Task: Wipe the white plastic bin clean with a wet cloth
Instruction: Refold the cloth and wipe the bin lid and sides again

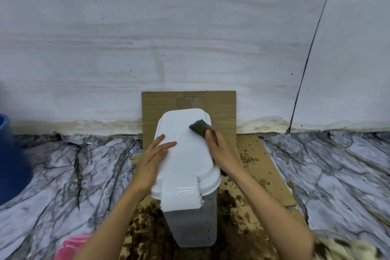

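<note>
**A:** Where does the white plastic bin [185, 175] stand?

**B:** Directly below you, upright on a sheet of brown cardboard [263, 164] that lies on the marble-patterned floor [337, 175] and runs up against the pale wall [168, 38]. Its white lid [185, 148] is closed, and the lid's front tab overhangs the greyish body toward you. Dark specks dot the body.

**A:** What is your right hand doing?

**B:** Your right hand [219, 150] has its fingers curled round a dark cloth [200, 127], pressing it onto the far right part of the lid. One end of the cloth pokes out beyond your fingertips; another dark bit shows under your wrist at the lid's right rim.

**A:** And your left hand?

**B:** Your left hand [152, 158] lies flat on the left side of the lid, fingers straight and slightly spread, pointing toward the wall. It grips nothing.

**A:** What surrounds the bin?

**B:** Brown splashes stain the cardboard near its base and to its right. A blue container [8, 158] sits at the left edge of the view, a pink fabric [73, 245] at the lower left, and a mottled cream-and-dark patch at the lower right, too blurred to identify.
</note>
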### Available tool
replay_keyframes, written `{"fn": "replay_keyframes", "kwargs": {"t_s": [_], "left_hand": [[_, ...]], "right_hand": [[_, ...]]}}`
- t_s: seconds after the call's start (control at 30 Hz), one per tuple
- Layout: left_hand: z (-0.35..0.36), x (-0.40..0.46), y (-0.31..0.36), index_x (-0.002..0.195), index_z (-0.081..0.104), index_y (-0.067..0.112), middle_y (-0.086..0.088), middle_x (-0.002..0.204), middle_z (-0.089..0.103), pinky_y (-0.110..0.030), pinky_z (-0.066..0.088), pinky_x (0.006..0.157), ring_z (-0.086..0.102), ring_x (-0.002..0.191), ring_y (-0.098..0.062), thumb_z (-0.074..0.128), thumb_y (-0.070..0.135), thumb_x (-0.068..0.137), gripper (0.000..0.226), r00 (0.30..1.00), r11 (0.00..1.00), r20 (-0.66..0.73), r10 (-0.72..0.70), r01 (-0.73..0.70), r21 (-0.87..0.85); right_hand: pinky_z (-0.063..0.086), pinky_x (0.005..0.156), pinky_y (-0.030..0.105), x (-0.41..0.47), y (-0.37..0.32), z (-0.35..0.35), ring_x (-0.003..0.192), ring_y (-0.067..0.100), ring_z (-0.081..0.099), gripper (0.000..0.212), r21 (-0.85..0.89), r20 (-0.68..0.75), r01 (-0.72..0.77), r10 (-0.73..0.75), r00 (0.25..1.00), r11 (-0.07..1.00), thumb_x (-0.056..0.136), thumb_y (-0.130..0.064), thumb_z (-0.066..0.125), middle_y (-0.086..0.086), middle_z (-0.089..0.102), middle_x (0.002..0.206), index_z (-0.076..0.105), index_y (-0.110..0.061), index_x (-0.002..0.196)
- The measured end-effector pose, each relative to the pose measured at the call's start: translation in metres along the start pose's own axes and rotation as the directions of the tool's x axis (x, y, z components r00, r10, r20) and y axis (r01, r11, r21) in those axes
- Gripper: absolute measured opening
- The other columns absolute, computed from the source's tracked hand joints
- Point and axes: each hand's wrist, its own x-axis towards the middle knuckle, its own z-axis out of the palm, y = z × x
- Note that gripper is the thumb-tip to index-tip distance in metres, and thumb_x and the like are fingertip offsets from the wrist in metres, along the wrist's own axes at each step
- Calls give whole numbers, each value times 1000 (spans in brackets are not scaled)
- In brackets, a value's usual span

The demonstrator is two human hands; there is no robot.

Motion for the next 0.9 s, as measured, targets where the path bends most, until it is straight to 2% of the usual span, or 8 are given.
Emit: {"fn": "replay_keyframes", "kwargs": {"t_s": [0.1,0.23,0.33,0.4,0.5,0.57,0.77,0.9], "left_hand": [[-5,0,0,117,66,26,19,145,37,-23,23,102,31,132,0,38,21,100,33,1000,1000,10,-6,6,-8],[-16,-2,-2,118,66,22,19,142,40,-21,27,100,35,130,0,39,17,99,33,1000,999,0,-26,26,-33],[-34,13,-11,130,51,-3,-7,152,31,-25,20,110,27,141,-18,35,-1,98,36,996,995,20,-85,84,47],[-50,13,-22,133,39,-11,-15,154,23,-23,16,111,21,144,-25,33,-9,96,38,995,995,15,-103,103,-15],[-46,2,-18,123,62,11,9,148,38,-24,27,106,33,136,-4,39,8,98,35,998,997,0,-69,69,44],[-43,-8,-16,116,67,27,26,139,42,-18,29,98,35,127,10,43,18,97,32,999,997,-17,-50,49,-53],[-40,-5,-12,116,67,29,26,140,41,-23,29,102,36,126,11,45,21,96,31,999,997,-16,-47,46,-67],[-37,-6,-10,118,66,25,21,143,41,-21,29,102,36,131,2,44,18,97,31,998,998,-42,-46,43,-51]], "right_hand": [[37,102,32,37,-6,7,124,15,47,34,211,19,-37,34,999,977,101,-42,32,-3,52,132,42,-29,131],[40,101,32,24,-7,23,121,15,51,38,361,-70,-58,89,994,931,101,-40,34,-3,56,126,47,-23,132],[40,103,32,-24,2,38,120,7,50,39,355,-73,4,23,997,935,97,-44,39,-11,56,129,49,-30,132],[39,100,19,-59,4,47,120,-6,47,41,317,-66,74,-56,996,946,91,-52,42,-24,53,128,47,-41,130],[37,93,5,-80,2,50,115,-17,44,44,308,-69,102,-85,994,946,86,-58,42,-32,51,124,48,-44,128],[40,96,14,-69,0,46,116,-11,47,44,316,-64,93,-77,995,944,87,-55,41,-26,54,123,49,-39,128],[36,108,42,38,-1,40,128,16,45,48,195,21,24,-29,999,980,96,-50,38,-6,48,140,37,-30,139],[32,111,41,88,2,39,134,19,39,47,205,54,8,-19,998,979,99,-46,35,0,41,146,34,-26,141]]}}
